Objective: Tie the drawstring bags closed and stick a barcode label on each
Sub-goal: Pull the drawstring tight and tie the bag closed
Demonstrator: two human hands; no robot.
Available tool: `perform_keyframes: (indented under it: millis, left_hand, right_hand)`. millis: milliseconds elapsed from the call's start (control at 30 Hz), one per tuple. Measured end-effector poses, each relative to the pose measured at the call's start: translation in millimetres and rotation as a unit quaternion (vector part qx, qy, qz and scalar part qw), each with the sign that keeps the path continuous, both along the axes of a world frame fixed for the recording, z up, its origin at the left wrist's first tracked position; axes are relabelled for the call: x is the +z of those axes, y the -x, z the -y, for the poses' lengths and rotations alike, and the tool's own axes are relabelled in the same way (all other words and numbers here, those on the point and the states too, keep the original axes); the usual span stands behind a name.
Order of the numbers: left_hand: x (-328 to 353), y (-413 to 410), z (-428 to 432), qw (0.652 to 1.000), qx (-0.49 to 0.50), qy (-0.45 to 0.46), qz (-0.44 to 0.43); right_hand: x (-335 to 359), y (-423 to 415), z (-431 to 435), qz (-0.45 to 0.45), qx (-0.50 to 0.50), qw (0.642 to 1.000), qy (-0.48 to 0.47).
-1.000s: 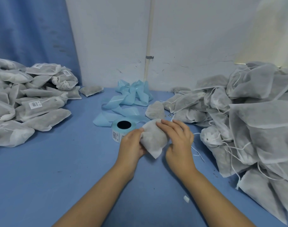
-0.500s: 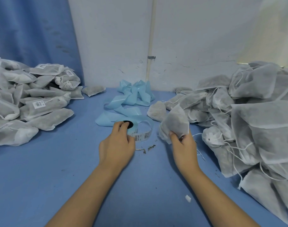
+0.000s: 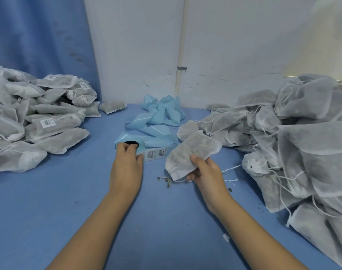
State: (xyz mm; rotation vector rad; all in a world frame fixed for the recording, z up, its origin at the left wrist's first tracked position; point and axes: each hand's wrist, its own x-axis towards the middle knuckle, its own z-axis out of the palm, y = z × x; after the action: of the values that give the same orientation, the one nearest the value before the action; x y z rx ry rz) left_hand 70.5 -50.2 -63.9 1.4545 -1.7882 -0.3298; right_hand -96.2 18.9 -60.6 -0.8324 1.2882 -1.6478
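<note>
Barcode labels (image 3: pixel 155 153), text illegible, trail from the roll (image 3: pixel 141 143) gripped by the left hand (image 3: pixel 126 166); right hand (image 3: pixel 207 173) grips a bag (image 3: pixel 191 152).

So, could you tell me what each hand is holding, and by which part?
The right hand pinches a drawstring bag by its near end, thumb on top. The left hand grips the label roll from above.

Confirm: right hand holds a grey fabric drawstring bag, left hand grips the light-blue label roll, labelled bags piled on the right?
One slip: in the head view the pile of labelled grey bags sits on the left, not the right. The right hand does hold the grey fabric drawstring bag, and the left hand grips the light-blue label roll.
</note>
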Motion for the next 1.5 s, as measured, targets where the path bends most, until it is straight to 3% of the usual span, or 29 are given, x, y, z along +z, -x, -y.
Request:
perform_keyframes:
  millis: [133,233,300,367,433,533,633,767,833,933,1100,1233,1400,1500]
  left_hand:
    - [4,13,-10,0.998,-0.010,0.050,-0.034]
    - [10,34,-24,0.977,-0.066,-0.009,-0.201]
    - [13,47,-33,0.932,-0.103,-0.135,-0.321]
    - [15,56,-39,0.856,-0.152,-0.264,-0.418]
    - [16,60,-43,0.789,-0.199,-0.331,-0.479]
    - [14,60,-44,0.768,-0.198,-0.326,-0.514]
    - [12,57,-40,0.759,-0.182,-0.323,-0.535]
    - [14,55,-36,0.707,-0.204,-0.331,-0.591]
    - [15,55,-35,0.689,-0.224,-0.327,-0.607]
    - [13,55,-35,0.688,-0.250,-0.322,-0.601]
    - [7,55,-35,0.739,-0.298,-0.319,-0.513]
    - [4,56,-36,0.765,-0.307,-0.309,-0.474]
    - [3,62,-39,0.788,-0.289,-0.304,-0.450]
    - [4,66,-41,0.783,-0.267,-0.341,-0.446]
  right_hand:
    - [0,3,2,0.078,0.014,0.997,0.022]
    - [2,5,3,0.117,0.006,0.992,0.039]
    - [4,6,3,0.138,0.002,0.989,0.051]
    - [7,7,2,0.166,0.007,0.984,0.058]
    - [10,9,0,0.202,0.014,0.978,0.056]
    - [12,12,-1,0.235,0.003,0.971,0.040]
    - [11,14,0,0.178,0.009,0.984,0.022]
    - [6,14,0,-0.043,-0.005,0.998,-0.041]
    - [5,12,1,-0.091,-0.026,0.994,-0.054]
    - [6,8,-1,-0.115,-0.024,0.993,-0.028]
    - [11,1,-7,-0.128,0.035,0.990,0.039]
    - [11,-1,-8,-0.128,0.015,0.990,0.047]
    - [9,-2,-5,-0.024,0.047,0.998,0.018]
    - [8,-1,-2,0.031,0.035,0.999,0.004]
